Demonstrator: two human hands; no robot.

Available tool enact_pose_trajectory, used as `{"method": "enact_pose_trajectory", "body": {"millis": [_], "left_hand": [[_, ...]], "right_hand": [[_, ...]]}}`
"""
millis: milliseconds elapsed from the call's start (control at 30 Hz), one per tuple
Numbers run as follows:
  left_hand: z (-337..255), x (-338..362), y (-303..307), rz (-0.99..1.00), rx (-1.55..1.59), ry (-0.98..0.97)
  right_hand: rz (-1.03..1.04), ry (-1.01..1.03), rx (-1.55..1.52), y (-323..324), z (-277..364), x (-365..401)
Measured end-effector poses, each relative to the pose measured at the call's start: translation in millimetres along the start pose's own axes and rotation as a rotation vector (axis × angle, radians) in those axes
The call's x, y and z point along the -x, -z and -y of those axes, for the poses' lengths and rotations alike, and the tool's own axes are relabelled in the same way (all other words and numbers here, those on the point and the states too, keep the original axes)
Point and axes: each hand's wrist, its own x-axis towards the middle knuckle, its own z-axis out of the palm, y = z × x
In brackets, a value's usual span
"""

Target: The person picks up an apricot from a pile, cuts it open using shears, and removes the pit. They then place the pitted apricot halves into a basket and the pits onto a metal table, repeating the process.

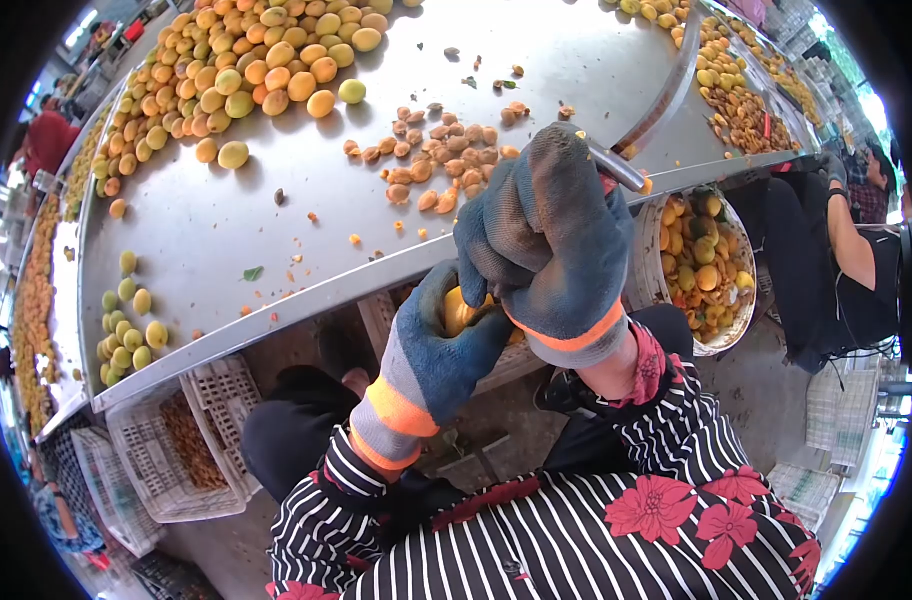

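My left hand (431, 350), in a blue-grey work glove with an orange cuff stripe, is closed around a yellow-orange apricot (461, 313). Right above it is my right hand (556, 235), in a matching glove, its lower fingers close against the fruit. A tool with a round metal shaft (621, 168) juts from the top of this fist; the rest of it is hidden in the glove. Both hands are over the near edge of the metal table (306, 235). On the table just beyond them lies a cluster of brown apricot pits (451, 155).
Whole apricots (266, 60) are heaped at the back left, with greener ones (126, 335) near the left corner. A white bucket (733, 335) of apricots stands to the right, beside a seated person (826, 250). Plastic crates (166, 460) sit below left. A curved metal strip (671, 85) crosses the tabletop.
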Motion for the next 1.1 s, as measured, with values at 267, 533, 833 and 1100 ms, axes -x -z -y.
{"method": "enact_pose_trajectory", "body": {"millis": [267, 533, 833, 1100], "left_hand": [[7.4, -2.3, 1.2, -0.013, 0.033, -0.076], [-7.3, 4.9, 2.2, 0.083, -0.115, 0.045], [-4.5, 5.6, 15.6, 0.189, -0.171, -0.01], [-16.9, 5.3, 19.6, 0.238, -0.191, 0.035]], "right_hand": [[0.019, 0.123, -0.135, 2.1, -14.8, 8.3], [-0.015, -0.041, 0.055, -0.8, 9.1, -3.6], [0.058, -0.096, -0.287, 3.0, -7.3, 4.9], [0.05, -0.115, -0.013, -4.3, 1.7, 5.4]]}}
